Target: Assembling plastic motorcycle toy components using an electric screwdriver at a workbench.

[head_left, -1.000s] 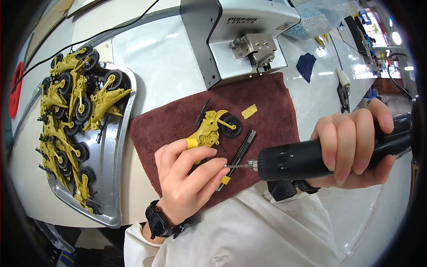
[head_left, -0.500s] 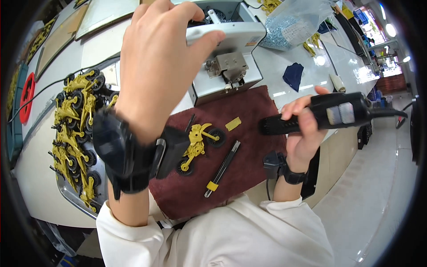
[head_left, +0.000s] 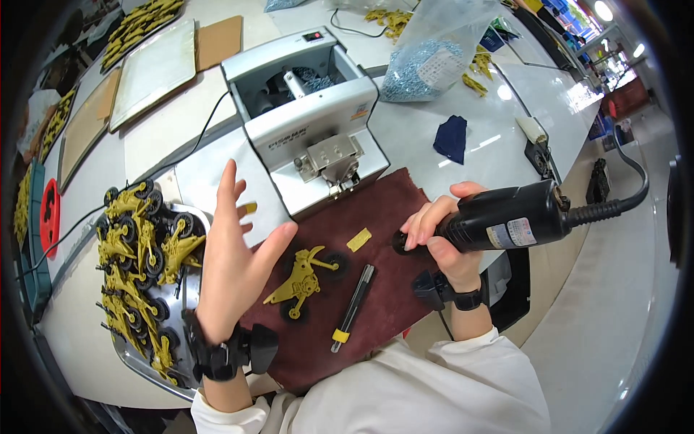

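My left hand point(head_left: 235, 264) is raised with its fingers spread and nothing in it, between the tray of toy motorcycles and the grey screw feeder point(head_left: 318, 130). A yellow band point(head_left: 251, 207) shows on one of its fingers. My right hand point(head_left: 450, 242) is wrapped round a black electric screwdriver point(head_left: 510, 217), its cord running off to the right. A yellow toy motorcycle point(head_left: 298, 283) with black wheels lies on the dark red cloth point(head_left: 394, 289). Beside it lie a small yellow piece point(head_left: 359, 239) and a slim black pen-like tool point(head_left: 352, 309) with yellow wrapping near one end.
At the left, a metal tray point(head_left: 134, 354) is heaped with yellow toy motorcycles point(head_left: 137, 267). A clear bag of small screws point(head_left: 426, 69) stands beyond the feeder. A dark blue cloth scrap point(head_left: 450, 139) lies right of the feeder. A red ring-shaped object point(head_left: 49, 217) is at the far left.
My left hand has come back from over the feeder's hopper toward the near left, uncovering the feeder. My right hand, still holding the screwdriver, has shifted slightly left and nearer.
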`<control>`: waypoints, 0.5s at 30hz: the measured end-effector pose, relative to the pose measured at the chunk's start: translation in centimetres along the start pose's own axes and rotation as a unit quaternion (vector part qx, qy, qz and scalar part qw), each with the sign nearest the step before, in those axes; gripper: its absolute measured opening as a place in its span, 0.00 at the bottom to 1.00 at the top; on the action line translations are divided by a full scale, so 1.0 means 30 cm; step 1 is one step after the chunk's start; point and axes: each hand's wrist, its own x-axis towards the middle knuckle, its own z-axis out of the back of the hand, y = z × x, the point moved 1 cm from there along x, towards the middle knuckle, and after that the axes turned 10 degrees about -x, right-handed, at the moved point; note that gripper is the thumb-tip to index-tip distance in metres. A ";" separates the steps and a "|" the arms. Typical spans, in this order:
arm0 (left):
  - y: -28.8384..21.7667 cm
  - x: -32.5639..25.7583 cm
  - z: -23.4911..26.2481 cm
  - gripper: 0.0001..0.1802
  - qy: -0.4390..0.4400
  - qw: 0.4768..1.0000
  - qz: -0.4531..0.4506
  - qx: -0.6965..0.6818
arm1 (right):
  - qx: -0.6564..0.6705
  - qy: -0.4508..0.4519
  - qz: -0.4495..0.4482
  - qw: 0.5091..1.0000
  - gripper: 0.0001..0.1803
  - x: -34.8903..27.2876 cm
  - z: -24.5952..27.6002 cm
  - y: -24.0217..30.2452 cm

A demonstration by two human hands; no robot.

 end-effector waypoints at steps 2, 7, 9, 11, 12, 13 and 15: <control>0.054 0.078 -0.041 0.54 0.003 0.999 -0.031 -0.008 | 0.007 -0.023 0.012 1.000 0.35 -0.006 0.012 0.007; 0.061 0.135 -0.112 0.39 0.054 0.994 -0.034 -0.085 | 0.016 -0.054 0.053 0.997 0.32 -0.019 0.062 0.047; 0.047 0.126 -0.115 0.37 0.041 0.994 -0.009 -0.105 | 0.068 -0.083 0.022 0.994 0.34 -0.016 0.073 0.052; 0.059 0.121 -0.116 0.36 0.037 0.994 -0.030 -0.099 | 0.084 -0.089 0.021 0.992 0.34 -0.013 0.078 0.044; 0.058 0.128 -0.125 0.36 0.042 0.994 -0.029 -0.098 | 0.100 -0.087 0.018 0.991 0.35 -0.013 0.081 0.044; 0.053 0.133 -0.130 0.35 0.041 0.995 -0.050 -0.078 | 0.100 -0.091 0.016 0.991 0.35 -0.013 0.088 0.051; 0.057 0.148 -0.148 0.35 0.048 0.995 -0.066 -0.056 | 0.041 -0.153 0.018 0.987 0.35 -0.017 0.109 0.067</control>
